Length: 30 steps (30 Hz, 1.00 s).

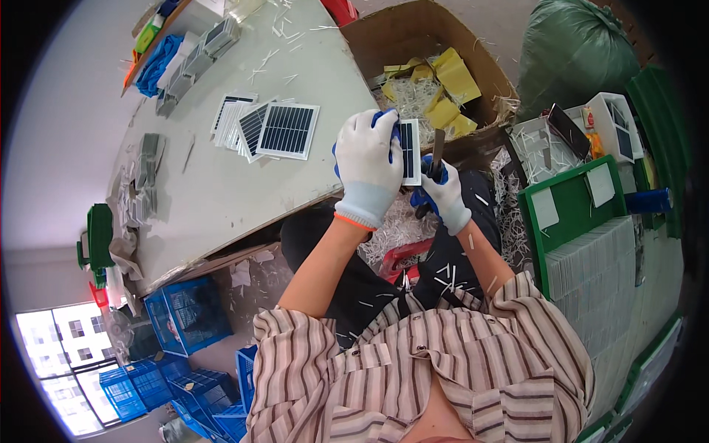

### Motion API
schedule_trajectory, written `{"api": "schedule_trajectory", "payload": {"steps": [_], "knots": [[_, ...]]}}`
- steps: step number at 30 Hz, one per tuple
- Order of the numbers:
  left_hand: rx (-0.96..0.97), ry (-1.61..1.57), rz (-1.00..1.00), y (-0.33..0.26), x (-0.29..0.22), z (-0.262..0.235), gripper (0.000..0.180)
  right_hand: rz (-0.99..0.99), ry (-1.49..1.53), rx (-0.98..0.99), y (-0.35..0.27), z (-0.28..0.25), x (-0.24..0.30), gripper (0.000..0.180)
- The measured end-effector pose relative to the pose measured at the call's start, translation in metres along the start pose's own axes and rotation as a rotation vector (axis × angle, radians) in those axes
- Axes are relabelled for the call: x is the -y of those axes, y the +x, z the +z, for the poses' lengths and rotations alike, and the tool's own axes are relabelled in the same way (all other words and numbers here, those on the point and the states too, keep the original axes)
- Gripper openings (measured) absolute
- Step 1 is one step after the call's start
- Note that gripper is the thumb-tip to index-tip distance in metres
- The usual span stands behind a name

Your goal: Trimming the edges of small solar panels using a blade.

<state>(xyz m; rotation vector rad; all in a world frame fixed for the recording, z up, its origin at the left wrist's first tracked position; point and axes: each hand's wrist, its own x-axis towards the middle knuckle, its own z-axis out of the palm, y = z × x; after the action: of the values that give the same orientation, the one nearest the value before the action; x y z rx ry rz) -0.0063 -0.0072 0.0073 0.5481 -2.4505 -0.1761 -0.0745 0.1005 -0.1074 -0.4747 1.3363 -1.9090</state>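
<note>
My left hand (369, 155), in a white knit glove with blue palm coating, is closed on a small solar panel (409, 159) with dark cells and a white border. The hand covers most of the panel. My right hand (446, 196), gloved the same way, grips a knife (439, 145) with a broad dark blade pointing up, close beside the panel's right edge. Whether the blade touches that edge I cannot tell. To the left, several like panels (289, 131) lie fanned in an overlapping pile on the pale table (244, 192).
Beyond my hands stands a cardboard box (402, 33) with white strips and yellow sheets. At right, a green crate (572, 199) holds rows of panels beside a phone (569, 131). A green sack (576, 55) bulges at far right. Blue crates (188, 314) stand lower left.
</note>
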Motion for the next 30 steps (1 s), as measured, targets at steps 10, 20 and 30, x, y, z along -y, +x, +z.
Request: {"api": "schedule_trajectory", "payload": {"steps": [10,20,30], "knots": [[-0.036,0.021,-0.031,0.002,-0.006,0.007,0.036,-0.149,-0.128,0.016,0.019,0.008,0.013,0.01],[-0.101,0.006,-0.062,-0.002,0.0,0.013,0.032,-0.343,-0.44,0.506,-0.038,0.006,-0.009,0.013],[-0.077,0.116,-0.083,-0.001,-0.008,0.012,0.03,-0.301,0.028,-0.1,0.032,0.035,-0.039,0.033]]}}
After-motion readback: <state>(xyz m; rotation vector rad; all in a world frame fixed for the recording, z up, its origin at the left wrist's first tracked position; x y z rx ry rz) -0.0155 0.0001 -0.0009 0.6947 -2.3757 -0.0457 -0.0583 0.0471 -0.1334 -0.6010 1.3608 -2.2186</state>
